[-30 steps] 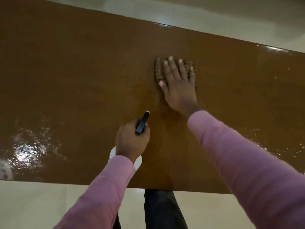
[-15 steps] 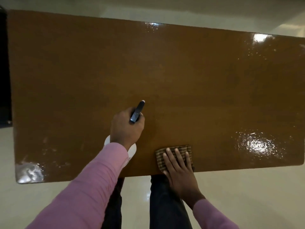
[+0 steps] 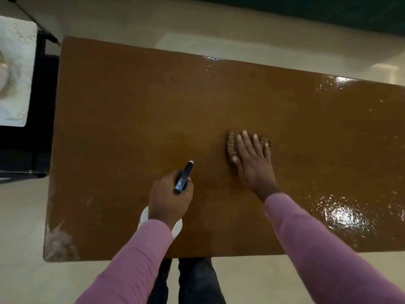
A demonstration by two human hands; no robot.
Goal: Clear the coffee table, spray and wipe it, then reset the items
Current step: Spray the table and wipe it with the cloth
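Right hand (image 3: 252,170), fingers straight, is pressing the cloth (image 3: 231,145) to wipe the bench (image 3: 131,106); left hand (image 3: 168,200) beside it is gripping the spray bottle (image 3: 183,178) ready.

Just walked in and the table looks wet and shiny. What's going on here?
A person in pink sleeves is wiping the glossy brown wooden coffee table. The right hand presses flat on a brown checked cloth near the middle of the top, while the left hand grips a white spray bottle with a dark nozzle near the front edge. A wet sheen shows toward the right end.
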